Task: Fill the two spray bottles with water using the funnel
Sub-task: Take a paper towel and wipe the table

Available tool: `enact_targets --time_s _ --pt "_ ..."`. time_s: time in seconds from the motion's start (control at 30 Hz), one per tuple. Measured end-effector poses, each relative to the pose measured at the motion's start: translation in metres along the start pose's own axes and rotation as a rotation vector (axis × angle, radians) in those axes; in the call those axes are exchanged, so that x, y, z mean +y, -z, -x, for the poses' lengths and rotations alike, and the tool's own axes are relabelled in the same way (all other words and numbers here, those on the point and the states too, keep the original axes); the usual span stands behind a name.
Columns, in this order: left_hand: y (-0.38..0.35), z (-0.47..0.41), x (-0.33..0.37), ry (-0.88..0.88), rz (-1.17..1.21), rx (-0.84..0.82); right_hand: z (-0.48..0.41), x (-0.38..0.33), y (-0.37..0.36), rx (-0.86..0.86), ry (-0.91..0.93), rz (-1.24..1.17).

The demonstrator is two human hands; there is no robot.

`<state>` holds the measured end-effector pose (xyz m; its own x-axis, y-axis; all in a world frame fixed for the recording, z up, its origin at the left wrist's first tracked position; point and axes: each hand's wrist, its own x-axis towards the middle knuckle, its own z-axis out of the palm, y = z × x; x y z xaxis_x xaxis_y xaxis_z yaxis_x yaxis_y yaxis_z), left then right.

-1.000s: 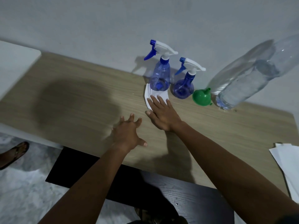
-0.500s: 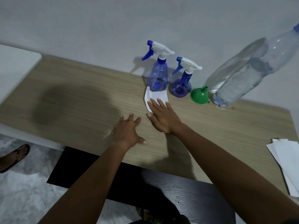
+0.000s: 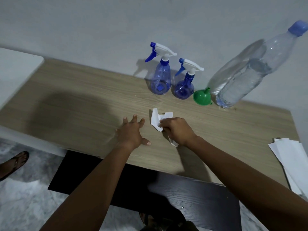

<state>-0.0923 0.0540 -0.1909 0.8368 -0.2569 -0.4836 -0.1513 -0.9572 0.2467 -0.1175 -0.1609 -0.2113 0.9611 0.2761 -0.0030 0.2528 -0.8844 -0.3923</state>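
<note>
head view, right hand [image 3: 176, 130] clutching tissue [image 3: 156, 120], left hand [image 3: 131, 132] flat

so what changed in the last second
The right hand drew the tissue back from the spray bottles toward the near edge and now grips it bunched instead of pressing it flat. The left hand stays spread on the table; bottles and funnel unmoved.

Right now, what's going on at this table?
A person's right hand grips a crumpled white tissue at the wooden table, while the left hand rests open beside it. The taller spray bottle and shorter spray bottle stand by the wall, trigger heads on, with the green funnel and capped water bottle next to them. Nothing is being poured.
</note>
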Motion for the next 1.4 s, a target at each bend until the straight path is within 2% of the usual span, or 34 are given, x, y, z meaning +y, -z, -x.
enact_targets --time_s 0.07,0.23,0.37,0.43,0.57,0.63,0.67,0.7,0.77,0.83,0.9,1.07,1.23,1.3,1.4 --pt "-0.001 0.0 0.0 -0.006 -0.011 0.004 -0.002 -0.002 0.004 0.044 -0.093 -0.16" --pt "0.0 -0.002 -0.001 -0.014 -0.018 0.012 -0.038 -0.014 0.035 0.073 -0.39 -0.845" --pt "-0.003 -0.003 -0.003 -0.017 -0.001 0.027 -0.07 -0.018 0.045 0.065 -0.574 -1.101" --pt "-0.004 -0.004 -0.003 -0.013 0.001 0.026 -0.081 -0.007 0.036 0.143 -0.665 -0.968" --pt "-0.004 -0.005 -0.002 -0.008 -0.01 0.02 -0.071 0.008 0.019 0.364 -0.69 -0.317" --pt "-0.003 -0.005 -0.002 -0.003 -0.012 0.022 -0.064 0.006 0.016 0.511 -0.572 -0.228" --pt "-0.003 -0.005 -0.002 -0.002 -0.01 0.02 -0.062 0.004 0.015 0.545 -0.446 -0.22" --pt "-0.003 -0.005 -0.002 -0.004 -0.007 0.018 -0.059 0.002 0.015 0.522 -0.293 -0.197" --pt "-0.003 -0.005 -0.001 -0.007 -0.007 0.017 -0.053 0.002 0.01 0.3 -0.055 -0.084" --pt "-0.003 -0.005 -0.001 -0.001 0.001 0.014 -0.046 0.004 0.001 0.009 -0.042 0.059" --pt "-0.002 -0.004 -0.001 0.007 0.04 0.01 -0.043 0.005 -0.011 -0.127 -0.153 0.12" --pt "-0.004 -0.001 0.0 -0.001 0.105 0.038 -0.039 0.001 -0.014 -0.126 -0.259 0.098" --pt "-0.023 0.02 -0.003 -0.056 0.087 0.143 0.014 0.025 0.001 -0.097 -0.33 0.117" --pt "-0.035 0.036 0.007 -0.12 0.074 0.136 0.041 0.031 0.004 -0.112 -0.307 0.139" --pt "-0.051 0.054 0.03 -0.157 0.043 0.101 0.08 0.038 0.006 -0.17 -0.175 0.198"
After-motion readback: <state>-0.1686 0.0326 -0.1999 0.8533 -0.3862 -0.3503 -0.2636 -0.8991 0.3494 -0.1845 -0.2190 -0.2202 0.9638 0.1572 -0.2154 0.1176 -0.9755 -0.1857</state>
